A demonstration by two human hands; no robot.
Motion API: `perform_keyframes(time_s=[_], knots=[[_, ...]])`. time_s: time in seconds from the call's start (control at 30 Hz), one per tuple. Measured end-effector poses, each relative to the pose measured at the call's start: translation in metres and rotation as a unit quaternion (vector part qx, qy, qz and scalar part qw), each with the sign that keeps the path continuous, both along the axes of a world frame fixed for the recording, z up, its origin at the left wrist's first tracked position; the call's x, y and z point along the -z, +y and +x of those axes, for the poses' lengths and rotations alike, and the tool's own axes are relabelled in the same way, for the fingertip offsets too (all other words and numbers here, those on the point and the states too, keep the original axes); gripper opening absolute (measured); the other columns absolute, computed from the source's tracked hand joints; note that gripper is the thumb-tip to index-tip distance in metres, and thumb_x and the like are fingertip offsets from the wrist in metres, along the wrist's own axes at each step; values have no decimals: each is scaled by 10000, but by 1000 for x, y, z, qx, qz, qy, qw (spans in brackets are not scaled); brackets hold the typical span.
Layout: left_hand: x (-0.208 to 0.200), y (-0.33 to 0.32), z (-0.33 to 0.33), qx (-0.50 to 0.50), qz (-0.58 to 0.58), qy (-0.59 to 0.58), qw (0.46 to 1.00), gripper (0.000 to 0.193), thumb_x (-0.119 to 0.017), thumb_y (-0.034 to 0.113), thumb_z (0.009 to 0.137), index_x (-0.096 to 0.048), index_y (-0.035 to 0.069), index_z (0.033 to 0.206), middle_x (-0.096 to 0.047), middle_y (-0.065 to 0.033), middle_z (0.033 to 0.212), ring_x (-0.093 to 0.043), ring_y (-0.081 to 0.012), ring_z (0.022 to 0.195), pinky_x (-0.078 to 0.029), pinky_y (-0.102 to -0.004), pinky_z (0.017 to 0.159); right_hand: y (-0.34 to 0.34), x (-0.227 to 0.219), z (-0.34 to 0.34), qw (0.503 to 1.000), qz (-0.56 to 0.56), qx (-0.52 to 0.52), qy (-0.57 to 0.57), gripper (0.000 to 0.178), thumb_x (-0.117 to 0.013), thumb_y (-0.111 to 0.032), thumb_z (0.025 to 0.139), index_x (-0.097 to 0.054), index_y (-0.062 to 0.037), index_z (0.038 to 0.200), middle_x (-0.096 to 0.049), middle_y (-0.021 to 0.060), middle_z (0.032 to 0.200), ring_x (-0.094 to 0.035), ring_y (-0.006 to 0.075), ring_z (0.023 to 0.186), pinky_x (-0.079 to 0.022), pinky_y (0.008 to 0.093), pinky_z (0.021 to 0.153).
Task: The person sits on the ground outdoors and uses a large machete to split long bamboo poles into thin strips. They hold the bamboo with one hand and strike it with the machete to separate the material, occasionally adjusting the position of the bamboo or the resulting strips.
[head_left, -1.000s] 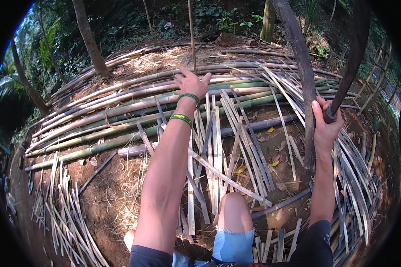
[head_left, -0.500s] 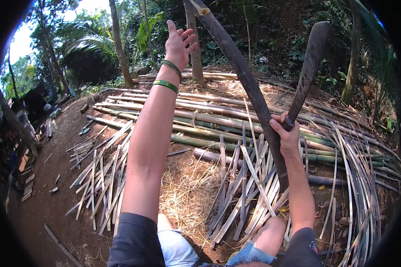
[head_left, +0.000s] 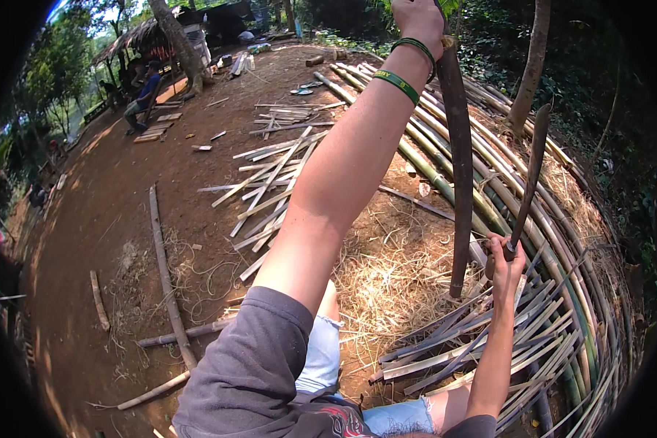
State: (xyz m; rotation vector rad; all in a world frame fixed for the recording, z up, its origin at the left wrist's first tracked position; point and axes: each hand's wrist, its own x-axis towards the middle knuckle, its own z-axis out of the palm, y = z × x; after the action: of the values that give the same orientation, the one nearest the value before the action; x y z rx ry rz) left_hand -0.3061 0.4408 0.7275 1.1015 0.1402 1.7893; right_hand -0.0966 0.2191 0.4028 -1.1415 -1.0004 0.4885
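Observation:
My left hand (head_left: pixel 420 20) is raised at the top edge, its fingers closed around the upper part of a dark wooden branch (head_left: pixel 458 160). A pale cut knot shows on the branch just below that hand. The branch hangs nearly upright, its lower end over dry straw-like shavings (head_left: pixel 387 285). On the right, my right hand (head_left: pixel 505 261) grips a machete (head_left: pixel 531 179) by its handle, with the dark blade pointing up and seen nearly edge-on. The blade is apart from the branch. Split bamboo strips (head_left: pixel 445 358) lie below my right hand.
Long bamboo poles (head_left: pixel 434 175) lie in a row along the right. More split strips (head_left: pixel 270 190) are scattered left of my arm. Sticks (head_left: pixel 164 270) lie on bare soil at the left. A seated person (head_left: pixel 144 98) is by a tree and thatched shelter (head_left: pixel 135 36). Another tree (head_left: pixel 531 69) stands right.
The view has turned left. My left hand, open before, is now closed on the branch's upper part. My right hand no longer holds the branch against the machete; it keeps only the machete.

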Motion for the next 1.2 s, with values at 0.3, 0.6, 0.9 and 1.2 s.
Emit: perform_keyframes(time_s=[0.3, 0.6, 0.9, 1.2], knots=[[157, 30, -21, -157, 127, 53, 978, 270, -628, 304, 995, -466, 88, 984, -517, 44, 767, -458, -29, 699, -385, -222, 620, -1, 154, -50, 969, -238, -32, 53, 217, -721, -135, 895, -522, -62, 849, -511, -26, 634, -492, 70, 503, -379, 233, 453], [215, 10, -65, -154, 56, 220, 962, 347, -715, 356, 932, -545, 55, 905, -585, 26, 767, -535, -20, 690, -467, -199, 603, -48, 318, -85, 847, -472, -143, 199, 152, -671, -73, 880, -538, -35, 815, -546, 27, 683, -555, 140, 509, -426, 266, 441], [158, -38, -103, -266, 27, 191, 944, 494, -581, 562, 939, -561, 73, 864, -631, -38, 776, -633, -135, 705, -539, -289, 690, -47, 348, -118, 798, -533, -87, 265, 326, -623, -288, 970, -459, -71, 790, -458, 26, 553, -462, 152, 415, -386, 306, 374], [154, -78, -109, -149, 18, 159, 976, 476, -608, 564, 906, -494, 102, 907, -502, -28, 645, -551, -170, 575, -468, -294, 563, -30, 363, -124, 773, -540, -94, 320, 418, -622, -391, 970, -469, -47, 790, -478, 49, 575, -453, 154, 412, -392, 328, 384]])
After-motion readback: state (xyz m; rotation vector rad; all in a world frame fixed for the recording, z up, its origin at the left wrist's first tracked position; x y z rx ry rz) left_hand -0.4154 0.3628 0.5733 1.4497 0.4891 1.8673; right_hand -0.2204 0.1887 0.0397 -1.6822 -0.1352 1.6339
